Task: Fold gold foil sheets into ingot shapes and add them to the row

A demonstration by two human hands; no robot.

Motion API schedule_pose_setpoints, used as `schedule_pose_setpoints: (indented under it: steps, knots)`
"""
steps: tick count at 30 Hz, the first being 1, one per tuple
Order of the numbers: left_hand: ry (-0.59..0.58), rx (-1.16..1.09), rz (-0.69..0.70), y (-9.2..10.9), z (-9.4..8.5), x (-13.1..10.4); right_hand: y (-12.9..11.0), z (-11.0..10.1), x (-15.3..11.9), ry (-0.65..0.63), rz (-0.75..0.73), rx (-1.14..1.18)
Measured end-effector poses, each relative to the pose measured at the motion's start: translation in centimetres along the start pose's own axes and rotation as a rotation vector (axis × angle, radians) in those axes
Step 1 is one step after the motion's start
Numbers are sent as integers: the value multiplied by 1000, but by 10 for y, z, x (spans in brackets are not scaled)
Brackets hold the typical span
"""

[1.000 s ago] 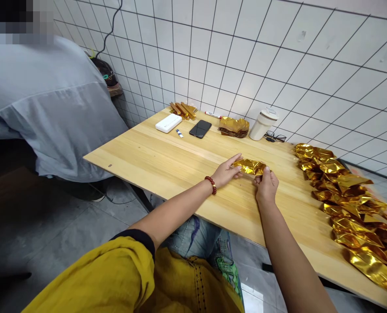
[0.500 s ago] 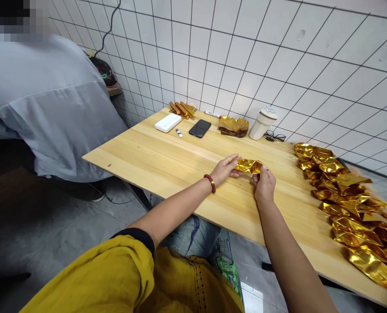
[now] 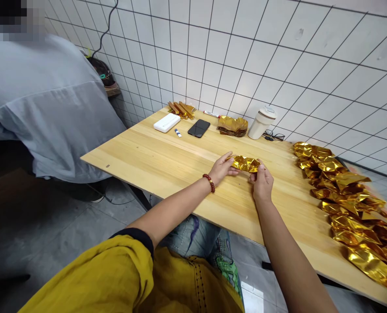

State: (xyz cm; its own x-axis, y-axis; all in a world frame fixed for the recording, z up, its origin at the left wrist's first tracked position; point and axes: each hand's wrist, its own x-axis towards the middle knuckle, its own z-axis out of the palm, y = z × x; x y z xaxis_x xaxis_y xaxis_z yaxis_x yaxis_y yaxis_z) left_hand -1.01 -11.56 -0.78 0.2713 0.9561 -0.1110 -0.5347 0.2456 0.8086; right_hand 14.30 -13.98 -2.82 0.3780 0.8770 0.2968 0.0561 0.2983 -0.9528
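A crinkled gold foil piece (image 3: 245, 164) is held between my two hands above the wooden table (image 3: 167, 161). Its left end is pinched by my left hand (image 3: 222, 169), which has a red bead bracelet at the wrist. My right hand (image 3: 263, 180) grips the right end between thumb and fingers. Many similar gold foil pieces (image 3: 353, 221) lie in a long row along the table's right side. A stack of flat gold sheets (image 3: 233, 126) rests near the wall.
Along the back stand or lie folded gold strips (image 3: 182, 110), a white power bank (image 3: 166, 123), a small blue-white item (image 3: 178, 133), a black phone (image 3: 199, 128), a marker (image 3: 211, 114), a cup (image 3: 261, 123) and glasses (image 3: 274, 135). A person (image 3: 56, 104) is at the left.
My hands and the gold foil piece have shifted slightly left and up. Both hands keep hold of it, and more of its crinkled surface shows.
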Motion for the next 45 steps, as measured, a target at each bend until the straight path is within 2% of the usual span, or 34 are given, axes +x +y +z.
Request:
schedule_pose_setpoints:
  steps: [6,13,19,27,31,38,43,45]
  knots:
    - [-20,41,-16,-1,0,2,0,0,0,-24,-14,-13]
    - [129,11,64,1,-7,7,-5,-1,3,34,3,30]
    - [143,5,66,-1,-8,9,-1,-2,5,-20,21,57]
    - [17,128,95,-7,-6,7,5,-3,2,-148,43,-17]
    - [-17,169,72,-10,-6,8,4,-2,0,-108,7,36]
    - [-13,234,116,-8,-7,7,-1,-1,3,-14,-33,93]
    - [-146,326,106,-3,-7,1,-3,-4,7,108,-87,72]
    - [-167,329,95,-2,-7,-1,-2,-5,7,119,-99,56]
